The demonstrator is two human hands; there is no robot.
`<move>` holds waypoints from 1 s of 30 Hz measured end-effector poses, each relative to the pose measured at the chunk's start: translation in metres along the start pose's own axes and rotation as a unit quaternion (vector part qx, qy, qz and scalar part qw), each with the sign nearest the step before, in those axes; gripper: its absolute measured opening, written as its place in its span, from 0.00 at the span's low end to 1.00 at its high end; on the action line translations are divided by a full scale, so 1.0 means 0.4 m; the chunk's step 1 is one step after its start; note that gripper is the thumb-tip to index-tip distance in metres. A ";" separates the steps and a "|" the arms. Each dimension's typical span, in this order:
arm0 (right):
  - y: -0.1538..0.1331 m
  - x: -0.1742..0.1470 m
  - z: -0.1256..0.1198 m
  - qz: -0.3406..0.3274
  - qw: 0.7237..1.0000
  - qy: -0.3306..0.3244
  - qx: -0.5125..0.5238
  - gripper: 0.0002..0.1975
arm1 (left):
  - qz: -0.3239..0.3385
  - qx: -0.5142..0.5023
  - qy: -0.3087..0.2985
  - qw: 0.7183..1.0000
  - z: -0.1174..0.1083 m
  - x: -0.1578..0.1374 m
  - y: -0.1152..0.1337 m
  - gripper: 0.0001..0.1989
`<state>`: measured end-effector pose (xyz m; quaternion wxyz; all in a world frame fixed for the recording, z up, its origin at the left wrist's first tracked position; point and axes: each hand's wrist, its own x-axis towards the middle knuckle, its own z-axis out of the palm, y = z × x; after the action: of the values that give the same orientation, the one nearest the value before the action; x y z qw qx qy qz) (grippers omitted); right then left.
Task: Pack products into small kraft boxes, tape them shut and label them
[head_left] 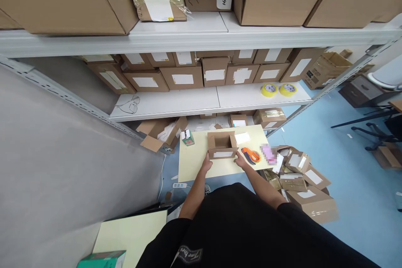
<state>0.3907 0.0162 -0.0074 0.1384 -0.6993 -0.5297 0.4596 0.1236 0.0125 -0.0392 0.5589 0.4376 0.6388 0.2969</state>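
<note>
An open cardboard box (228, 153) with a white label on its near side stands on the pale yellow table (194, 163), its inside showing from above. At its left near corner, my left hand (207, 162) grips the cardboard. My right hand (240, 160) holds the opposite near corner, fingers partly hidden by the box. Just right of that hand lies an orange tape dispenser (251, 155). A white paper (242, 138) rests behind it. To the left sits a small green box (187, 137).
Shelves (176, 102) with labelled cartons rise in front, two yellow tape rolls (269, 89) on one. Cartons (310, 201) are heaped at the table's right. An open carton (166, 134) stands at the left, and a power strip (180, 185) lies on the floor.
</note>
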 end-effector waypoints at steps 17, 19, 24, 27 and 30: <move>-0.157 -0.015 -0.064 -0.147 0.984 0.044 -0.092 0.23 | 0.147 0.186 -0.037 0.971 0.004 -0.018 0.209 0.24; -0.154 -0.012 -0.051 -0.149 0.979 0.031 -0.134 0.22 | 0.125 0.236 -0.047 0.962 0.017 -0.019 0.211 0.24; -0.140 -0.014 -0.037 -0.157 0.965 0.039 -0.205 0.17 | 0.056 0.368 -0.046 0.927 0.030 -0.027 0.218 0.23; -0.137 -0.025 -0.043 -0.110 0.966 0.055 -0.226 0.20 | 0.042 0.375 -0.018 0.926 0.023 -0.038 0.214 0.28; -0.126 -0.039 -0.058 -0.094 0.969 0.071 -0.217 0.21 | 0.036 0.345 0.010 0.938 0.003 -0.053 0.193 0.40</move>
<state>0.3777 0.0298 0.0470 0.0628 -0.6907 -0.6688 0.2677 0.1422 0.0276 0.0372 0.3559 0.6235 0.6912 0.0828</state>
